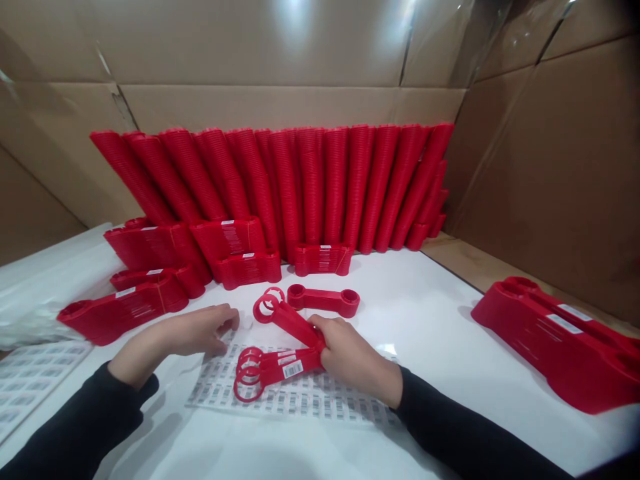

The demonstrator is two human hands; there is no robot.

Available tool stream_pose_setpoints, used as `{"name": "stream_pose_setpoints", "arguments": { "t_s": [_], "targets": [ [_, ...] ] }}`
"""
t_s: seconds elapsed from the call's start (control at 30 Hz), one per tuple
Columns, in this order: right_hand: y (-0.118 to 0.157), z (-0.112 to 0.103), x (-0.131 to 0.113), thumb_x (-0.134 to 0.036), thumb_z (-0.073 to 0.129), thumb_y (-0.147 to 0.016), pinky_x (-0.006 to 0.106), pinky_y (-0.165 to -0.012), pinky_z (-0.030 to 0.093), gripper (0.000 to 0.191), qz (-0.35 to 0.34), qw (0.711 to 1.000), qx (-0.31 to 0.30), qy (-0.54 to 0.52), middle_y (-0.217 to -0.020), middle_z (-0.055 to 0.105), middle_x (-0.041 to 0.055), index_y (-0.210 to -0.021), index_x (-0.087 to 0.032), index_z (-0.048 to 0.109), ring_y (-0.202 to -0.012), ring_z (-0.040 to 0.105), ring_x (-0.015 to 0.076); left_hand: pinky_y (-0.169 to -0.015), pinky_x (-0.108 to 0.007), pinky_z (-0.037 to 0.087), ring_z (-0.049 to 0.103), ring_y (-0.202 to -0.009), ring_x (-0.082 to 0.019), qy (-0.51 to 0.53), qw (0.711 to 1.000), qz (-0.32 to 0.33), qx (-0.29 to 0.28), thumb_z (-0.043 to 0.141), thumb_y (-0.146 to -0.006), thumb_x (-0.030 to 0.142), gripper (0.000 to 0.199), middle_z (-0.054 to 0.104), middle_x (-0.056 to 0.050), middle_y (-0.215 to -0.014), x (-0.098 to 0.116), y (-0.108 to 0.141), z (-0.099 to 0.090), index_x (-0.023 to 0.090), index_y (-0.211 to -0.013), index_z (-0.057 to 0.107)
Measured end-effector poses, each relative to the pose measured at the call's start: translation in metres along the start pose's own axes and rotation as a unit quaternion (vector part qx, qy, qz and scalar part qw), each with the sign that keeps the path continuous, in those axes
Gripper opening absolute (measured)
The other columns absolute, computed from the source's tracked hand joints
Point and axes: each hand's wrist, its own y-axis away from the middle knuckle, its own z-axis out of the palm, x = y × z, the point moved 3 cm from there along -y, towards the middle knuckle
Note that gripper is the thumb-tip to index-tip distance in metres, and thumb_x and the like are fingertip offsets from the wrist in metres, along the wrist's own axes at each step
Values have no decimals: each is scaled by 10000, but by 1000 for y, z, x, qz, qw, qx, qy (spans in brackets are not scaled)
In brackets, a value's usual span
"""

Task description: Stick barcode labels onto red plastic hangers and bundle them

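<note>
My right hand (350,350) is closed around one end of several flat red plastic pieces with ring ends (293,327), fanned apart over a sheet of barcode labels (215,383). White barcode stickers show on the lower pieces of the fan. To their left, my left hand (205,330) hovers near the top left corner of the sheet. Its fingers are bent, with a gap between them and the thumb, and I see nothing clear in it. Just beyond the fan lies a low stack of the same red pieces (323,301).
Tall stacks of red pieces (310,187) line the back by a cardboard wall (280,60). Labelled bundles (125,310) sit at left, and larger labelled ones (555,347) at right. Another label sheet (35,380) and clear plastic wrap (50,293) lie at far left.
</note>
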Motion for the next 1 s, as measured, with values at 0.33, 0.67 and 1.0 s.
{"name": "stream_pose_setpoints", "arguments": {
  "t_s": [0.33,0.67,1.0],
  "targets": [
    [0,0,-1,2,414,-628,212,-523,321,286,-1,1000,-6,2,-861,624,57,-827,-168,529,-727,570,158,-614,-270,407,526,-683,-175,-17,996,49,69,458,-659,204,129,583,-34,-779,-10,-21,11,187,-751,546],
    [1,1,-1,-18,433,-655,219,-541,327,278,39,999,-10,-7,-897,616,78,-874,-158,535,-753,561,172,-612,-233,409,515,-678,-147,104,984,108,98,479,-797,428,257,564,8,-702,6,24,-41,187,-723,527],
    [1,2,-3,0,413,-653,222,-555,329,307,29,999,15,10,-878,620,77,-886,-157,535,-742,566,165,-598,-243,384,522,-650,-132,222,949,117,192,488,-806,316,166,597,32,-701,100,16,6,197,-706,546]
  ]
}}
